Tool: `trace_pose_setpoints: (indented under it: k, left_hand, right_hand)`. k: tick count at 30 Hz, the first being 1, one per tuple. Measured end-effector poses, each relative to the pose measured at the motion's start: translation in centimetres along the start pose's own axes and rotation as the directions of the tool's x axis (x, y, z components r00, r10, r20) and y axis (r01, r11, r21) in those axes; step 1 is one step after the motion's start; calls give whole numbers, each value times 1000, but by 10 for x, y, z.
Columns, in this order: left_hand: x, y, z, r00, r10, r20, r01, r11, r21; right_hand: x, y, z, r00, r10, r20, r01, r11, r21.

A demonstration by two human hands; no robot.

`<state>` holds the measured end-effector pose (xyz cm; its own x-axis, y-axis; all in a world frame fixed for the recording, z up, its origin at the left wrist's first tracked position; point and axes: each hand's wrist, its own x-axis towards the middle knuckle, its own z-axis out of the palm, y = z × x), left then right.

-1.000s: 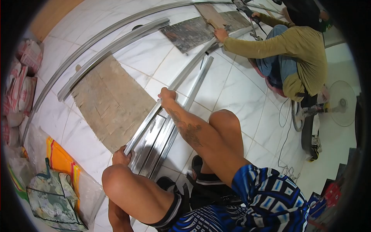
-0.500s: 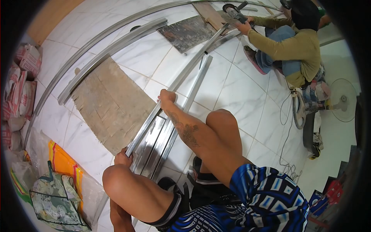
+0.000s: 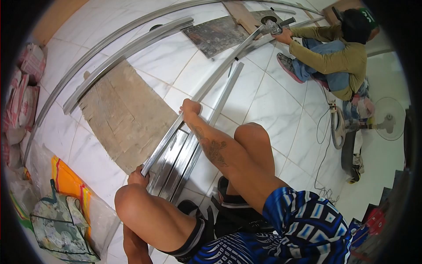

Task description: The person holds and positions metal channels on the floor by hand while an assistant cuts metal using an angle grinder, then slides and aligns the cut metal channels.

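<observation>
We can't read any words: marks on the green cap point(image 3: 368, 18) and bags point(image 3: 31, 62) by the floor's point(image 3: 273, 105) left edge look too blurry.

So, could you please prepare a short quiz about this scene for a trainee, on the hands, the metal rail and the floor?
1. True or false: the camera wearer's left hand and right hand both grip the same long metal rail.

2. Choose one. What does the co-worker hold?
A) a hammer
B) a disc grinder
C) a paintbrush

3. Fill the gap: the worn brown sheet lies on a floor of white ____.

Key
1. True
2. B
3. tiles
</observation>
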<state>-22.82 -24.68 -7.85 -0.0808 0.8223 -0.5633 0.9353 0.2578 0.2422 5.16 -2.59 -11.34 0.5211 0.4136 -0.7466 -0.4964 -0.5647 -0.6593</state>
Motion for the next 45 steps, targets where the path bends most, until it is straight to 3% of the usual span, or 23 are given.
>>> trace_pose_setpoints:
  k: [45]
  left_hand:
    - [5, -4, 8, 998, -66, 8, 65, 998, 21]
  right_hand:
    - [-4, -3, 1, 1000, -2, -6, 2, 1000, 13]
